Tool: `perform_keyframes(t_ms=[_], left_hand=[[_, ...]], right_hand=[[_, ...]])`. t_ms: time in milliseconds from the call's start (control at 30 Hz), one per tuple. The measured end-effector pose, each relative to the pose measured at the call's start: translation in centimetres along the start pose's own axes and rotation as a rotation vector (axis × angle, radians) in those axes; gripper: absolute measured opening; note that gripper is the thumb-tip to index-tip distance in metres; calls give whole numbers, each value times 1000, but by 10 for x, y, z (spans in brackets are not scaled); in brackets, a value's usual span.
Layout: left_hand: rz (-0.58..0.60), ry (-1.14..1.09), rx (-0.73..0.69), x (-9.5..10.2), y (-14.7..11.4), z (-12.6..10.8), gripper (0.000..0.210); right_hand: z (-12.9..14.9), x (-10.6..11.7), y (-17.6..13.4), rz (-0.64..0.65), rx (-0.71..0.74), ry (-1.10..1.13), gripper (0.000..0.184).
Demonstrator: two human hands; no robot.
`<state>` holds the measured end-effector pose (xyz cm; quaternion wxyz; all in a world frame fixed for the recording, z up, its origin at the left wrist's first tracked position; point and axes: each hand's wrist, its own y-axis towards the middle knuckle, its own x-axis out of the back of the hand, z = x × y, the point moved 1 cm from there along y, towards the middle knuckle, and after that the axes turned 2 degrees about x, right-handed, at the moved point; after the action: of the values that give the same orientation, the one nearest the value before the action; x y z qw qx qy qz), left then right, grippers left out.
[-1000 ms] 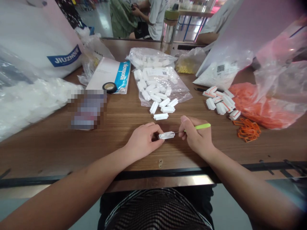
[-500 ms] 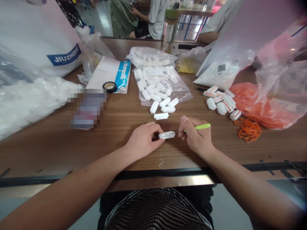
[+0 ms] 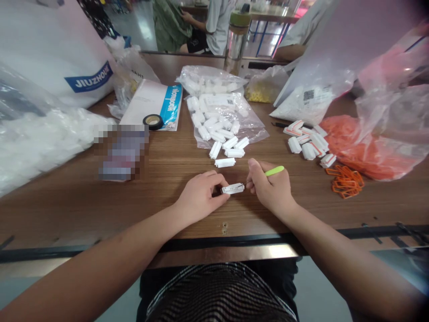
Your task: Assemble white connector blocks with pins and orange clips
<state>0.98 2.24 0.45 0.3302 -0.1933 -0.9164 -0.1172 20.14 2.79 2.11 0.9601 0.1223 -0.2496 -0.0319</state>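
Between thumb and fingers, my left hand pinches the left end of a white plastic connector housing, low over the wooden table. Rows of small holes show on its upper face. My right hand is closed round a thin pick with a bright green handle. The pick's dark metal tip is at the right end of the housing; whether it is inside a hole I cannot tell. Just beyond my hands lie several similar white housings, some spilling from a clear plastic bag.
To the right are white housings with orange strips, loose orange clips and a bag of orange parts. On the left stand a notebook, black tape and a large bag of white parts. A bottle stands behind.
My right hand has shifted a little left, toward the housing, and the green handle now sits steeper and further left. The left hand and the housing have hardly moved.
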Motion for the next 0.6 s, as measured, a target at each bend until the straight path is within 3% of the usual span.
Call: perform_keyframes(t_ms=[300, 433, 600], left_hand=[[-10, -9, 6, 1, 1, -2, 5], [-8, -12, 13, 0, 0, -2, 5], [-8, 3, 5, 0, 1, -2, 4]], right_hand=[[2, 4, -6, 26, 120, -29, 47], [0, 7, -7, -38, 110, 32, 48], [-1, 3, -5, -7, 103, 34, 47]])
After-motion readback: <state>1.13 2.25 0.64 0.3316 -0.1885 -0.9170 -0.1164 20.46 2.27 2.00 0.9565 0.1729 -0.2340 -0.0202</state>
